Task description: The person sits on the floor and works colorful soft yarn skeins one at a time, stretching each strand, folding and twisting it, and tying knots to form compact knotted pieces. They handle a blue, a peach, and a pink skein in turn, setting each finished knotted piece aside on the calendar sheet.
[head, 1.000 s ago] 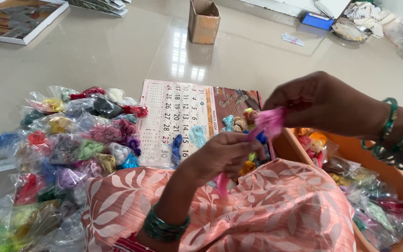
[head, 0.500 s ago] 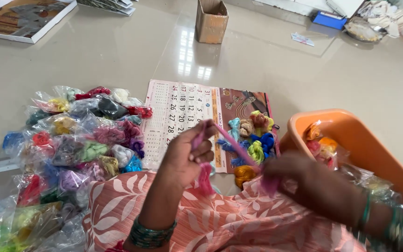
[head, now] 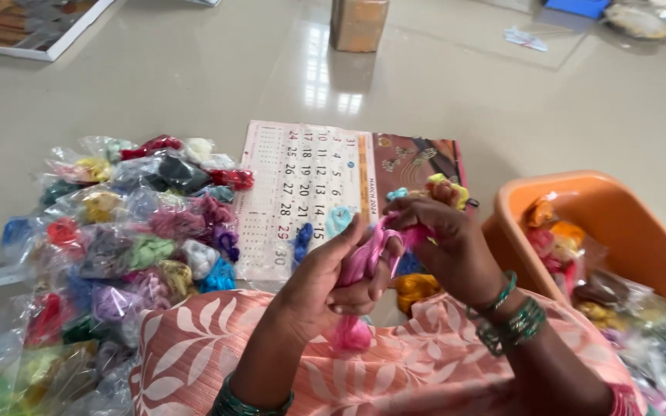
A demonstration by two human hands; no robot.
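My left hand (head: 325, 281) grips a pink skein of thread (head: 360, 266); its lower end (head: 351, 335) hangs down onto my peach patterned lap. My right hand (head: 441, 235), with green bangles at the wrist, pinches the top of the same pink thread close against the left hand's fingers. Both hands are held above my knee, just in front of a calendar sheet (head: 306, 189) lying on the floor. Small loose skeins in blue (head: 302, 239), light blue and yellow (head: 414, 286) lie on and beside the calendar.
A heap of clear bags with coloured thread (head: 129, 231) lies on the floor at my left. An orange plastic tub (head: 618, 223) with more bagged thread stands at my right. A cardboard box (head: 358, 23) sits farther off on the glossy floor.
My right hand came down from high on the right, swung low, and is now back up against the left hand at the pink thread. The view has tilted downward.
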